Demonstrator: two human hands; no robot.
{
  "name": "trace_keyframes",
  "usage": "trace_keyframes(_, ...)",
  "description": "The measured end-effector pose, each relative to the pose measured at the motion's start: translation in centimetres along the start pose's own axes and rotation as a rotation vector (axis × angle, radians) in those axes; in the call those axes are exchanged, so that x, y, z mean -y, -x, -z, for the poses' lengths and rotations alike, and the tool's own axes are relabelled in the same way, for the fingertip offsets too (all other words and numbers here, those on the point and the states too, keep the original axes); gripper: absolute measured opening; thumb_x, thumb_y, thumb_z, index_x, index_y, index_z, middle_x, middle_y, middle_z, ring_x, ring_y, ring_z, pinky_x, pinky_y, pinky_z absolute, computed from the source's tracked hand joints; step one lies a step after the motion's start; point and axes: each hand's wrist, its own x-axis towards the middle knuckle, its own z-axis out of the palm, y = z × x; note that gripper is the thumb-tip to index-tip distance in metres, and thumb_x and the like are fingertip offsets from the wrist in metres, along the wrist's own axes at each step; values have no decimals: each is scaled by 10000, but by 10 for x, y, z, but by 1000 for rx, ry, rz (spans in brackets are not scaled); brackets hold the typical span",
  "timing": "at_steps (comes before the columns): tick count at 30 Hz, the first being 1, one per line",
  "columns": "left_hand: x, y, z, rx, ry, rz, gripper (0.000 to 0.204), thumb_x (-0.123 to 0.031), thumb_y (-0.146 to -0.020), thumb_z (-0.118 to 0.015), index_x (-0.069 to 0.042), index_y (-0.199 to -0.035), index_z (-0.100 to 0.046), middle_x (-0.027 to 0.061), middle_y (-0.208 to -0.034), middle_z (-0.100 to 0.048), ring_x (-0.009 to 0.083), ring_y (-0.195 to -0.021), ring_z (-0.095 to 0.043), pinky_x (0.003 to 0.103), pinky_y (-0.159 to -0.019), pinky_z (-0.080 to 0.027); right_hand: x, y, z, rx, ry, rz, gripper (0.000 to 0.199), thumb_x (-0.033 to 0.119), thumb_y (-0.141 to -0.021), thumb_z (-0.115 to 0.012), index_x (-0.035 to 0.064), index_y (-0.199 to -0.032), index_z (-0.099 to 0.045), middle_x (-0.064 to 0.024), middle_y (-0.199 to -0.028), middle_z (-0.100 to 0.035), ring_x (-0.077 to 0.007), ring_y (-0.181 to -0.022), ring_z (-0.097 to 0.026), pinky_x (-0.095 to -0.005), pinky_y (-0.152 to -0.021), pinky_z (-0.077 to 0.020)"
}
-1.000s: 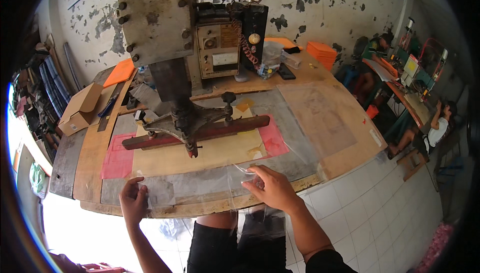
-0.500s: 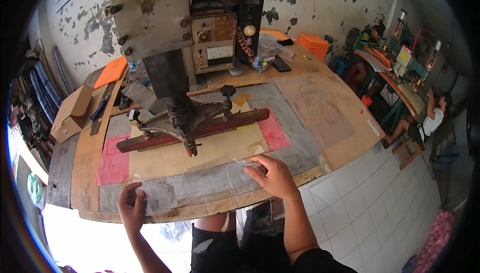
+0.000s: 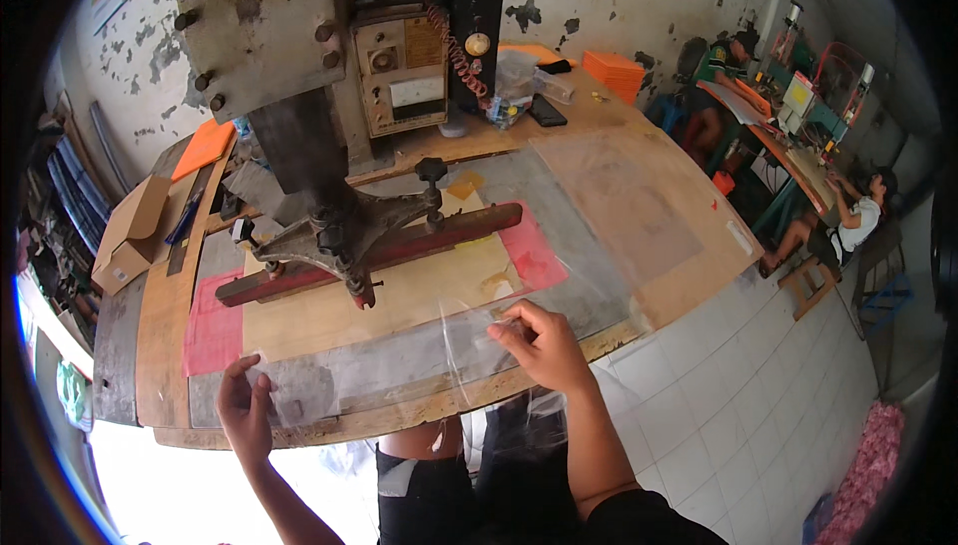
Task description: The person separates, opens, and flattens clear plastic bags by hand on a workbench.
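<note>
A clear plastic sheet (image 3: 389,370) spans the front of the bench between my two hands, hanging in folds near the right one. My left hand (image 3: 246,407), its fingers curled, holds the sheet's left end. Thumb and fingers of my right hand (image 3: 541,347) pinch the sheet's right part above the front edge. Behind it, a cream-coloured board (image 3: 399,317) lies flat, with a pink sheet (image 3: 213,330) showing at its left and another pink piece (image 3: 535,251) at its right. Over the board sits the long red-edged bar (image 3: 374,258) of a press (image 3: 329,208).
A control box (image 3: 401,81) stands behind the press. On the bench are a thin brown board (image 3: 649,211), a phone (image 3: 547,111), an orange stack (image 3: 613,76) and an open cardboard box (image 3: 132,236). Two people sit at another bench (image 3: 778,171) far right.
The view has shifted slightly, so the press sits further left in it. My right hand still pinches the sheet, whose folds have shifted. My left hand stays at the sheet's left end.
</note>
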Motion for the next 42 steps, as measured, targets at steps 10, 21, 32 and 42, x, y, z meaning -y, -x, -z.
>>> trace_keyframes(10, 8, -10, -21, 99, 10, -15, 487, 18, -965, -688, 21, -1430, -542, 97, -1308, -623, 138, -1195, -581, 277, -996, -458, -12, 0, 5, -8, -241, -124, 276, 276, -1015, -749, 12, -966, -686, 68, -648, -499, -18, -603, -377, -253, -538, -293)
trace_keyframes(21, 3, -3, -21, -100, 187, -18, 501, 45, -972, -671, -20, -1447, -528, 110, -1238, -672, 55, -888, -622, 197, -706, -472, -2, -1, -6, -27, -168, -59, 234, 229, -991, -767, 6, -1057, -743, 65, -662, -527, -26, -584, -383, -257, -538, -298)
trace_keyframes(32, 3, -7, -19, -18, 154, 94, 427, 46, -975, -644, 9, -1393, -566, 50, -1145, -662, 14, -766, -538, 190, -635, -412, 1, -1, 0, 41, -116, -73, 190, 98, -924, -802, 18, -1078, -727, 81, -633, -417, -15, -591, -333, -249, -544, -252)
trace_keyframes(42, 7, -7, -18, 18, 80, 83, 436, -51, -998, -680, -31, -1417, -558, 13, -1067, -621, 32, -805, -544, 187, -658, -413, 0, -1, -2, 10, -35, -70, 204, 181, -933, -803, 27, -1050, -738, 62, -612, -422, -33, -572, -337, -268, -531, -261)
